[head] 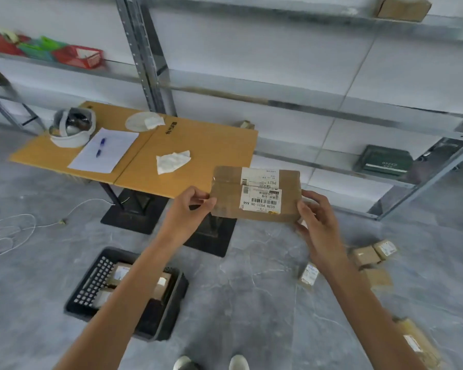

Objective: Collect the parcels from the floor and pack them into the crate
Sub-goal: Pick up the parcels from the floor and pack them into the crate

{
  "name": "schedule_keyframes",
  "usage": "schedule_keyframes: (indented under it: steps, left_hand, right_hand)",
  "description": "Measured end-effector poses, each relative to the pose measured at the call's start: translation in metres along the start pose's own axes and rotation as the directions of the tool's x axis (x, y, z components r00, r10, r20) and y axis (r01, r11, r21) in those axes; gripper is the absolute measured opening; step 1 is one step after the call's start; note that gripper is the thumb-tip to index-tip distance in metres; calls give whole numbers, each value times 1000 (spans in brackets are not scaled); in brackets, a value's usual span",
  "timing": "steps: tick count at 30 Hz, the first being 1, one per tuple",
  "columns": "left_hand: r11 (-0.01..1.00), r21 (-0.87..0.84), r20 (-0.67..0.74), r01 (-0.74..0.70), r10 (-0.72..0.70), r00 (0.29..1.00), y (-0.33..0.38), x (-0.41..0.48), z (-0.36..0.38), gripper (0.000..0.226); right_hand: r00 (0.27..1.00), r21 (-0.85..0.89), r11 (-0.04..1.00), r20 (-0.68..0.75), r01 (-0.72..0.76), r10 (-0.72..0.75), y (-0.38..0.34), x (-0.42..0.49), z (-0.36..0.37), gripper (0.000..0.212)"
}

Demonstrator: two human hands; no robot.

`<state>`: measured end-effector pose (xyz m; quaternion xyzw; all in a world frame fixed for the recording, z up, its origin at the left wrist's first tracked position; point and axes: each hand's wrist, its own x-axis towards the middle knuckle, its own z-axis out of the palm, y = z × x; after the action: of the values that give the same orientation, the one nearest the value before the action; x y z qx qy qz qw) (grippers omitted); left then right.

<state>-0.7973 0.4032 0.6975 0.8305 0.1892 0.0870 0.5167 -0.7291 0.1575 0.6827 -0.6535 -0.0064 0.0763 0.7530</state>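
Overhead, one parcel between two hands.

Single head-worn wide-angle view, looking forward and down from standing height. Own shoes at bottom edge, floor fills lower half, worktop mid-distance, shelving along the back wall. Edges bend from lens distortion.
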Motion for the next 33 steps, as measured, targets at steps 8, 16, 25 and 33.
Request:
schedule_keyframes:
  steps: [8,16,25,33]
  left_hand:
    - [998,41,-46,48,-46,998,-50,-29,-86,12]
    - [995,25,-95,97,-94,991,-133,-35,-207,14]
    - [986,41,14,160,-161,987,-199,-15,-283,14]
    - [965,60,120,256,-262,958,-230,40,-266,16]
  right_hand:
    - [996,3,996,22,-87,87,31,-41,87,15]
    - [980,36,983,81,-183,179,74,-91,222,17]
    - [944,-47,943,6,-329,330,123,-126,298,23]
    - [908,-193,891,5,-411,420,149,-79,303,34]
